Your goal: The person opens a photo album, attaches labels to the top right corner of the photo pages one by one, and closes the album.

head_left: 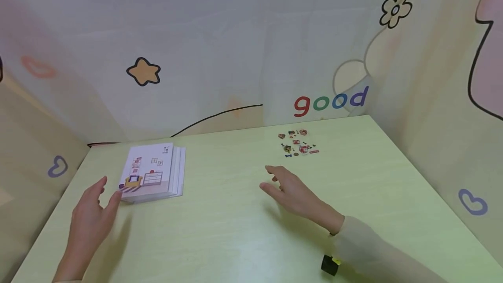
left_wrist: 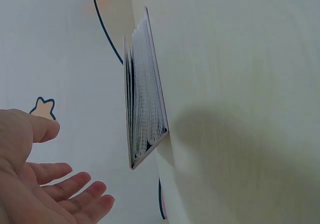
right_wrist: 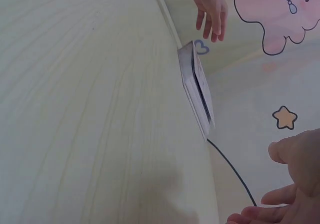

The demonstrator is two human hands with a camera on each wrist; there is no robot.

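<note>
A thin stack of white picture books (head_left: 152, 173) lies on the pale green table (head_left: 235, 230) at the left; its top cover shows a room with a dresser. My left hand (head_left: 92, 213) hovers just in front of the stack's near left corner, fingers straight and holding nothing. The left wrist view shows the stack's page edges (left_wrist: 144, 98) beside the open left hand (left_wrist: 55, 194). My right hand (head_left: 288, 189) hangs over the table's middle, fingers relaxed and apart, touching nothing. A cluster of small colourful stickers (head_left: 298, 143) lies at the far right, beyond the right hand.
Cloth walls printed with a star (head_left: 143, 72), a flower and the word "good" (head_left: 331, 101) close in the table on three sides. A small black and yellow device (head_left: 331, 264) sits under my right sleeve. The right wrist view shows the books (right_wrist: 197, 91) and the left hand (right_wrist: 210, 8) beyond.
</note>
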